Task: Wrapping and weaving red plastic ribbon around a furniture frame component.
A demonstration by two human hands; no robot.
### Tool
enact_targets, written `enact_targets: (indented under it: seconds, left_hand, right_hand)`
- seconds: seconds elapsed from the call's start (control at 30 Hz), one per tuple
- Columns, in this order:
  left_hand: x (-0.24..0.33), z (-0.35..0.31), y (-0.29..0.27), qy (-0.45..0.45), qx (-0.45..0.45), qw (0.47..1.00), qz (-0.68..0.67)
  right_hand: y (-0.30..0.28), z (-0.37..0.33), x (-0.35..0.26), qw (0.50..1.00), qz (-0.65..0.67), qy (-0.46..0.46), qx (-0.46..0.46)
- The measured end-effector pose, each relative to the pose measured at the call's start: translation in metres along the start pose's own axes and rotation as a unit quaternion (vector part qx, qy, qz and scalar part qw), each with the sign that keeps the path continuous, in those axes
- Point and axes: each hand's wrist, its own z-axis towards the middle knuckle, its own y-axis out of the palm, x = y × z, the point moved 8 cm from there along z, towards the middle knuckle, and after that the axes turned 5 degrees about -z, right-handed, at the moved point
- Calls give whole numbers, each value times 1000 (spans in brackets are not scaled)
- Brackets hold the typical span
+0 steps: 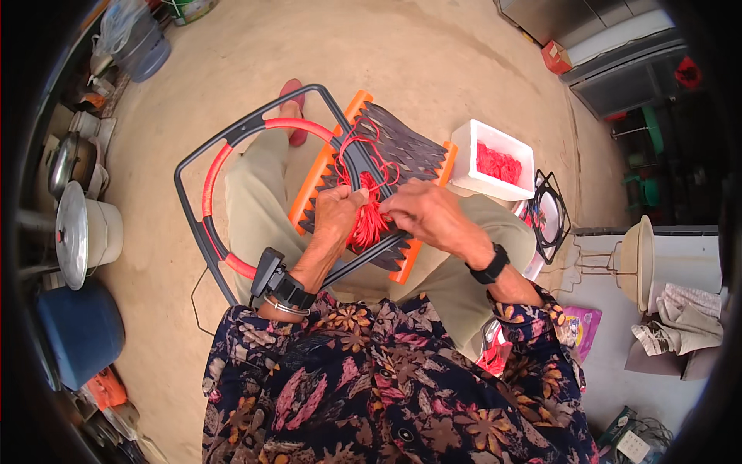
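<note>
A black plastic frame (182,182) with a round inner ring rests across my lap. Red cord is wound tightly round parts of that ring (209,189); other stretches are bare black. My left hand (334,215) is closed on the ring's bare right side, thumb and fingers pinching it. A looped bundle of red cord (369,226) hangs between my hands. My right hand (429,213) has its fingers pinched together at the bundle's right side, on the red cord; its fingertips are partly hidden. Loose loops of cord (375,131) trail above the ring.
Beneath the frame lies a dark sheet (394,139) between orange toothed rails (311,185). A white foam box (464,158) with red cord (498,164) stands to the right. Another black frame (550,220) sits beyond my right knee. Pots (71,236) and a blue bin (81,332) line the left.
</note>
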Motion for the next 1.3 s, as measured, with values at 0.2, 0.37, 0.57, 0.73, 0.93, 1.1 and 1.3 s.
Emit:
enact_targets:
  seconds: [0.2, 0.37, 0.57, 0.73, 0.93, 1.1, 1.3]
  left_hand:
    - [-10, 17, -20, 64, 58, 991, 100]
    - [-13, 23, -29, 64, 72, 993, 63]
    - [-5, 1, 0, -98, -78, 985, -122]
    - [-10, -15, 10, -135, -147, 970, -137]
    - [-7, -35, 32, -159, -202, 947, -195]
    - [-16, -36, 28, -139, -164, 960, -181]
    - [-34, -40, 34, -125, -160, 969, -143]
  right_hand:
    - [53, 16, -17, 953, -259, -154, -40]
    - [66, 26, -5, 951, -276, -129, -47]
    - [-5, -10, 15, 904, 381, 191, -24]
    - [-97, -96, 57, 656, 705, 164, 216]
    - [-138, -157, 36, 789, 499, 190, 302]
    - [-122, -184, 37, 729, 548, 220, 347]
    - [-108, -231, 110, 676, 480, 273, 488]
